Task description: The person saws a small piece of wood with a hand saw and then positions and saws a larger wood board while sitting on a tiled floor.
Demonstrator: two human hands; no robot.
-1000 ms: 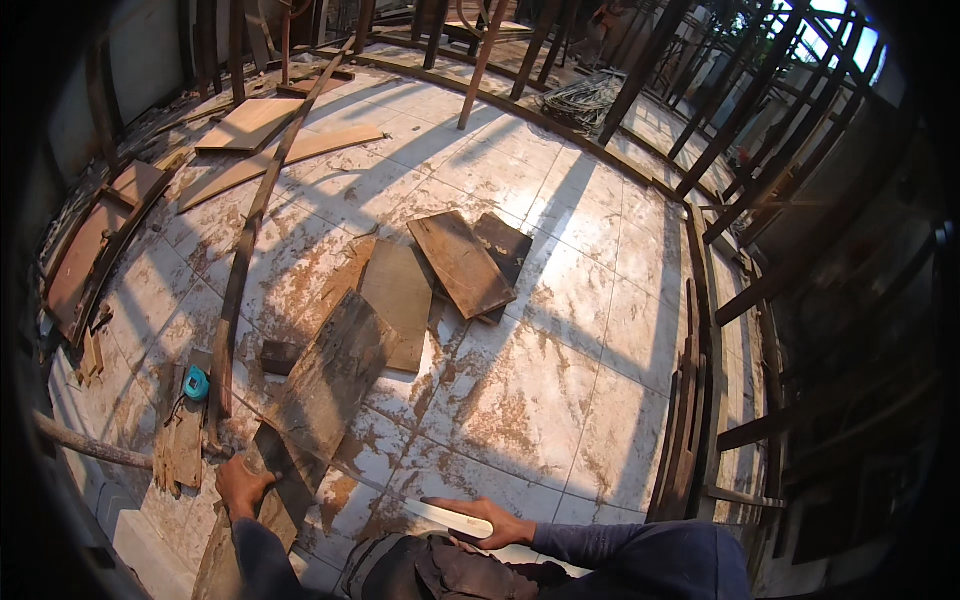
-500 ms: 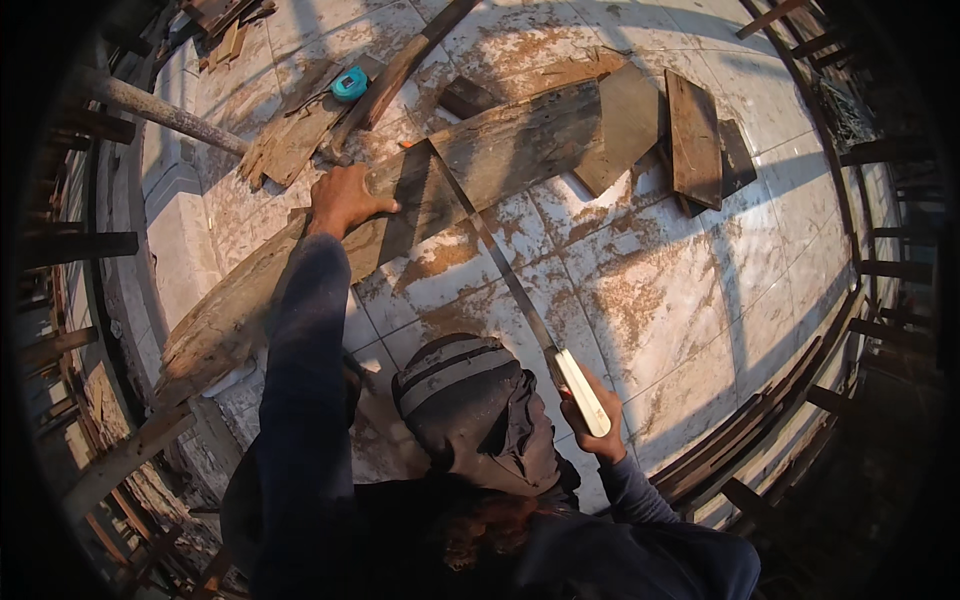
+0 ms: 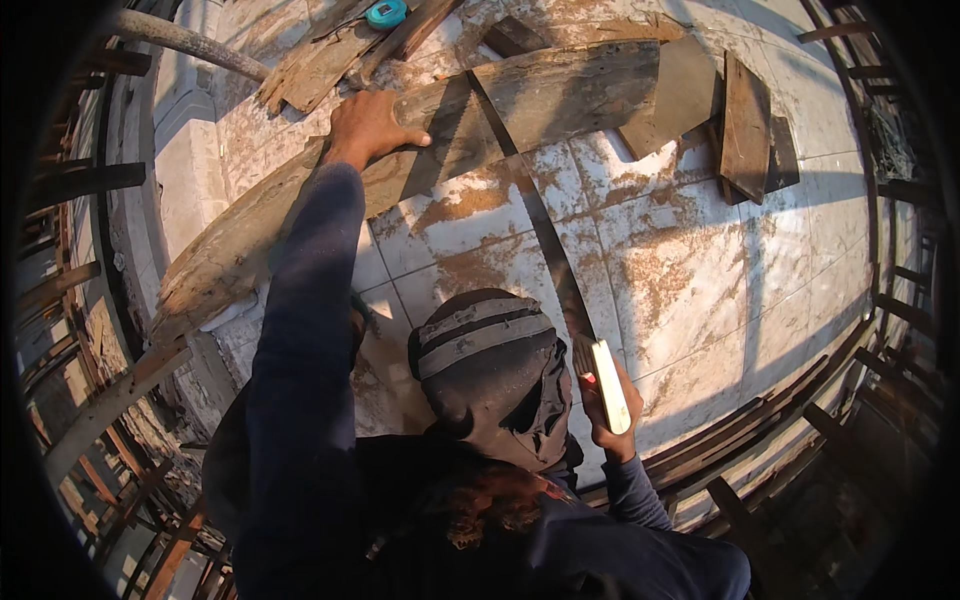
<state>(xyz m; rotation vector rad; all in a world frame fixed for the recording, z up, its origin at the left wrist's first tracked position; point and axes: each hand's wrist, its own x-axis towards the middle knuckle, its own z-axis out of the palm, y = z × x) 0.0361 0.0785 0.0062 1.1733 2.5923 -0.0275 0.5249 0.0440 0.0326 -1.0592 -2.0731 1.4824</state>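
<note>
A long weathered wooden plank [image 3: 560,95] lies slantwise over the tiled floor. My left hand [image 3: 368,127] presses on it with the thumb spread along its top and the fingers at the far edge, gripping it. In my right hand [image 3: 612,405] is the pale handle of a handsaw [image 3: 545,225], with the fingers wrapped round it. The saw's long dark blade reaches up and left from the handle, and its tip lies across the plank to the right of my left hand. A dark triangular shadow falls on the wood beside the blade.
Short boards [image 3: 746,125] lie stacked by the plank's right end. Beyond my left hand are a teal tape measure [image 3: 386,13], a broken board [image 3: 315,65] and a round pole [image 3: 190,43]. Dark cloth headwear [image 3: 485,350] with grey bands fills the space between my arms. Dirt marks the tiles [image 3: 680,270].
The view has shifted, so the plank, boards and tape measure appear higher and farther right. The saw appears steeper. Both hands keep their holds.
</note>
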